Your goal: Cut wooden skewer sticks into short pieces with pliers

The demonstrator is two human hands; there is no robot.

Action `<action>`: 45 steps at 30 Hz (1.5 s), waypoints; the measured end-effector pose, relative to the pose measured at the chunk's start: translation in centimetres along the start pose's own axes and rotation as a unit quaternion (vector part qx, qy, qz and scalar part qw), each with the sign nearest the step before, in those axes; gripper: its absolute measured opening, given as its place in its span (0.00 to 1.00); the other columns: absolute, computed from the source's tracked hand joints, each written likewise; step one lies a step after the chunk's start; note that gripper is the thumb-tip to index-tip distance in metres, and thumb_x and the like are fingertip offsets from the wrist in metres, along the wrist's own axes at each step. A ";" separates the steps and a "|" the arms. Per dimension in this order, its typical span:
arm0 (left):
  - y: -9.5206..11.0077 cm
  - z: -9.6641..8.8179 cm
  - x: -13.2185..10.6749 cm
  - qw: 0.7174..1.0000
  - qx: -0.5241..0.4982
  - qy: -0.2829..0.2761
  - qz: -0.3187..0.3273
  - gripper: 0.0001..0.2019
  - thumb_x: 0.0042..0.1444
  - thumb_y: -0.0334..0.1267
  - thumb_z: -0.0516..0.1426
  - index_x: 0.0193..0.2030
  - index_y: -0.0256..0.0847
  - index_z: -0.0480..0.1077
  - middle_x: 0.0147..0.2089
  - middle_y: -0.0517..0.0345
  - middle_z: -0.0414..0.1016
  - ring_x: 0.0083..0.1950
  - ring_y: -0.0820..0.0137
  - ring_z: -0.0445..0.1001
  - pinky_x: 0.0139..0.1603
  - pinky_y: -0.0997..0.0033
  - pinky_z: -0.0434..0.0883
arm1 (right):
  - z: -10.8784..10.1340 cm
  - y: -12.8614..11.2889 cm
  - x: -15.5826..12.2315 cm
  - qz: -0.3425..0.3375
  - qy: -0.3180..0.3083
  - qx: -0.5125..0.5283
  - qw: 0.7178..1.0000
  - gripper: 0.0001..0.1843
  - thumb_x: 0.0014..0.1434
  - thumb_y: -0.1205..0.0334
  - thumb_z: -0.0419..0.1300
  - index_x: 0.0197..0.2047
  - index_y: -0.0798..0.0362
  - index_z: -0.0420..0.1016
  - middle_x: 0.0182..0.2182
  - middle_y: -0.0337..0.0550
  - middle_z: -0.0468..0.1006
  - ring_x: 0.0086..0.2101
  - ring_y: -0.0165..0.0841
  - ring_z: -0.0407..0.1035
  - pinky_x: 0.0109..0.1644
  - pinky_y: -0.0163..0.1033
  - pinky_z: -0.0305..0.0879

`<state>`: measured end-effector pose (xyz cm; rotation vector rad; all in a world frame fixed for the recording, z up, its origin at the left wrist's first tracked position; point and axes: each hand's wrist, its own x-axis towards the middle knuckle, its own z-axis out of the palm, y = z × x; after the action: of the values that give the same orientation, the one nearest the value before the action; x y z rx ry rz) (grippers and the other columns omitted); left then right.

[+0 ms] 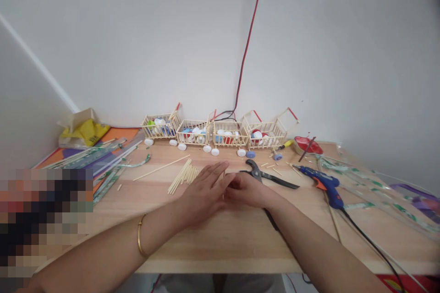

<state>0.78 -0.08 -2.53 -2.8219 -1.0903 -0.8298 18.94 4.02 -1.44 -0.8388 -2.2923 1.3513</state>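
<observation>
My left hand (208, 188) is over the middle of the table, fingers long and together. A short thin wooden stick (224, 173) stands nearly upright between its thumb and fingers. Against it rests my right hand (249, 190), with its fingers curled in; what they pinch is hidden behind the knuckles and the left thumb. Just left of the hands lies a loose pile of short wooden sticks (184, 175). Black-handled pliers (255, 169) lie right behind my right hand, jaws towards the wall.
Several small stick-built carts (229, 133) with wheels and bottle caps inside line the wall. A blue glue gun (323, 183) with a cord lies at right, near a red dish (308, 145). Plastic wrappers (364, 181) and a yellow bag (84, 133) are at the sides.
</observation>
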 end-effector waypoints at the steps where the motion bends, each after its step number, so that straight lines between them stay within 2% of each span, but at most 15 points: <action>1: 0.0 0.0 0.0 1.000 0.003 -0.002 -0.001 0.30 0.51 0.32 0.57 0.60 0.37 0.52 0.65 0.35 0.53 0.66 0.55 0.50 0.62 0.46 0.56 | 0.0 0.0 0.0 -0.001 0.003 0.002 1.000 0.08 0.54 0.68 0.53 0.34 0.57 0.72 0.29 0.39 0.75 0.30 0.30 0.68 0.32 0.33 0.62; 10: -0.6 0.4 -0.2 0.999 0.011 -0.021 0.024 0.28 0.53 0.27 0.51 0.62 0.39 0.52 0.66 0.44 0.53 0.69 0.59 0.45 0.65 0.49 0.52 | 0.2 0.7 0.1 0.001 0.023 0.011 1.000 0.09 0.57 0.66 0.51 0.34 0.57 0.73 0.30 0.41 0.76 0.31 0.30 0.68 0.33 0.33 0.64; 15: -0.5 0.4 -0.2 1.000 0.017 -0.016 0.011 0.30 0.52 0.30 0.54 0.62 0.38 0.52 0.66 0.42 0.53 0.68 0.57 0.46 0.64 0.47 0.52 | 0.1 0.5 0.1 -0.005 0.021 0.003 1.000 0.09 0.58 0.65 0.51 0.34 0.56 0.72 0.31 0.40 0.76 0.32 0.31 0.68 0.35 0.34 0.64; 19: -0.6 0.0 0.1 1.000 0.021 0.004 -0.011 0.29 0.53 0.29 0.51 0.63 0.38 0.51 0.64 0.42 0.56 0.67 0.58 0.49 0.63 0.48 0.54 | 0.1 0.6 0.2 -0.030 0.078 -0.021 0.996 0.09 0.59 0.64 0.51 0.39 0.55 0.71 0.35 0.42 0.76 0.36 0.32 0.68 0.40 0.36 0.63; 21: -0.9 -0.3 0.3 0.999 0.024 0.025 -0.021 0.27 0.55 0.30 0.51 0.62 0.38 0.52 0.62 0.43 0.60 0.65 0.59 0.54 0.62 0.49 0.56 | 0.0 0.7 0.3 -0.033 0.125 -0.056 0.990 0.08 0.59 0.63 0.51 0.36 0.55 0.70 0.33 0.42 0.74 0.35 0.32 0.67 0.39 0.35 0.62; 25: -2.1 -1.3 0.5 0.994 0.040 0.080 -0.065 0.20 0.55 0.34 0.53 0.55 0.38 0.62 0.55 0.44 0.66 0.57 0.58 0.62 0.57 0.51 0.61 | -0.4 0.8 0.4 -0.022 0.163 -0.101 0.981 0.10 0.61 0.60 0.50 0.30 0.54 0.67 0.27 0.39 0.70 0.30 0.29 0.64 0.35 0.34 0.60; 29: -3.5 -2.4 0.5 0.983 0.073 0.113 -0.124 0.13 0.57 0.34 0.50 0.48 0.39 0.68 0.48 0.47 0.70 0.50 0.60 0.66 0.49 0.54 0.65 | -0.6 0.7 0.5 -0.013 0.167 -0.084 0.982 0.12 0.62 0.57 0.48 0.32 0.54 0.66 0.27 0.40 0.71 0.29 0.29 0.65 0.35 0.34 0.60; 32: -4.5 -3.0 0.5 0.974 0.101 0.113 -0.166 0.13 0.59 0.35 0.48 0.45 0.38 0.70 0.42 0.48 0.72 0.46 0.61 0.67 0.46 0.57 0.65 | -0.6 1.0 0.5 -0.006 0.176 -0.069 0.982 0.12 0.62 0.55 0.48 0.34 0.54 0.65 0.26 0.40 0.71 0.29 0.29 0.66 0.34 0.34 0.61; 34: -5.3 -3.1 0.5 0.970 0.113 0.102 -0.190 0.13 0.59 0.35 0.47 0.43 0.37 0.71 0.40 0.48 0.72 0.44 0.61 0.68 0.45 0.58 0.65 | -0.6 1.4 0.4 -0.002 0.185 -0.057 0.981 0.12 0.62 0.55 0.48 0.35 0.53 0.64 0.26 0.39 0.71 0.28 0.29 0.66 0.34 0.34 0.61; 37: -6.6 -3.3 0.5 0.972 0.093 0.053 -0.211 0.13 0.58 0.37 0.49 0.42 0.37 0.72 0.40 0.49 0.73 0.44 0.62 0.68 0.46 0.59 0.65 | -0.6 1.8 0.4 -0.002 0.186 -0.028 0.982 0.10 0.61 0.56 0.49 0.38 0.54 0.63 0.25 0.38 0.70 0.27 0.28 0.66 0.33 0.34 0.62; 40: -7.5 -3.6 0.5 0.983 0.016 -0.013 -0.184 0.14 0.56 0.39 0.53 0.46 0.39 0.71 0.46 0.51 0.73 0.49 0.63 0.68 0.51 0.59 0.63 | -0.6 1.7 0.3 0.008 0.181 -0.031 0.983 0.11 0.61 0.57 0.49 0.43 0.54 0.63 0.22 0.36 0.69 0.24 0.28 0.65 0.31 0.34 0.61; 43: -7.7 -4.0 0.4 0.986 -0.033 -0.091 -0.135 0.24 0.51 0.45 0.58 0.54 0.39 0.65 0.54 0.50 0.69 0.54 0.62 0.65 0.54 0.60 0.61 | -0.7 1.3 0.2 0.017 0.174 -0.043 0.984 0.14 0.60 0.59 0.50 0.48 0.55 0.62 0.22 0.35 0.69 0.23 0.28 0.65 0.30 0.34 0.60; 45: -7.5 -3.9 0.4 0.983 -0.022 -0.130 -0.126 0.31 0.47 0.48 0.60 0.56 0.37 0.63 0.55 0.48 0.68 0.55 0.60 0.64 0.54 0.59 0.60 | -0.7 1.0 0.1 0.019 0.170 -0.045 0.984 0.15 0.59 0.60 0.50 0.49 0.55 0.62 0.21 0.35 0.69 0.24 0.28 0.65 0.30 0.34 0.60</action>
<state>-5.57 5.11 -0.32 -2.9316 -1.5073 -0.5056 19.55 4.92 -1.93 -1.0571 -2.0905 1.0312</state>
